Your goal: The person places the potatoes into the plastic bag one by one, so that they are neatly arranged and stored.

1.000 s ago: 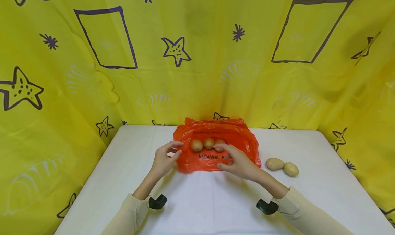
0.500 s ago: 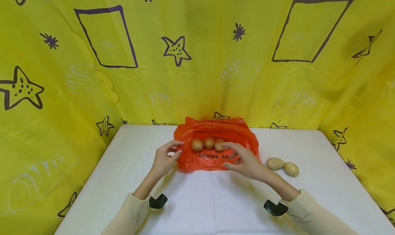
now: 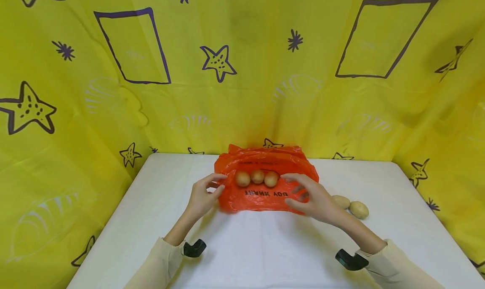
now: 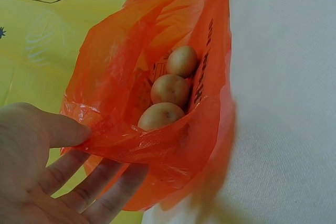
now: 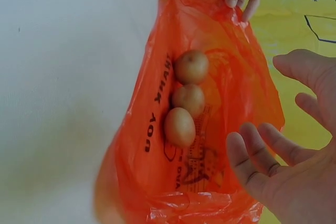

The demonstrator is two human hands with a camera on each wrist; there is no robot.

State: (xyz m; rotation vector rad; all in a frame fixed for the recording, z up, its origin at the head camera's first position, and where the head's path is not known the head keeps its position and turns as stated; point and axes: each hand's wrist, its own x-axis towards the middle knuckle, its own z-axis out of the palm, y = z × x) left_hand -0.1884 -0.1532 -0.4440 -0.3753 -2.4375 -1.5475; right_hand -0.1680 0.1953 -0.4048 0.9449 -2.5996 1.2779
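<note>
A red plastic bag [image 3: 250,202] with "THANK YOU" printed on it lies with its mouth spread, at the back middle of the table. Three potatoes sit in a row inside it: a left one [image 3: 242,179], a middle one [image 3: 257,176] and a right one [image 3: 271,179]. With thumb and fingers, my left hand [image 3: 202,197] pinches the bag's left edge, plainest in the left wrist view [image 4: 105,153]. Over the bag's right side is my right hand [image 3: 317,199], fingers apart and bent a little, holding nothing; the right wrist view shows its fingers [image 5: 252,156] beside the bag's rim.
Two more potatoes lie on the white table [image 3: 242,247] right of the bag: one [image 3: 358,210] shows whole, the other [image 3: 341,202] is partly hidden by my right hand. A yellow patterned curtain [image 3: 250,103] encloses the table's back and sides.
My right hand has moved right, away from the right potato in the bag, which now shows fully. It now partly covers a loose potato. The left hand keeps its place.
</note>
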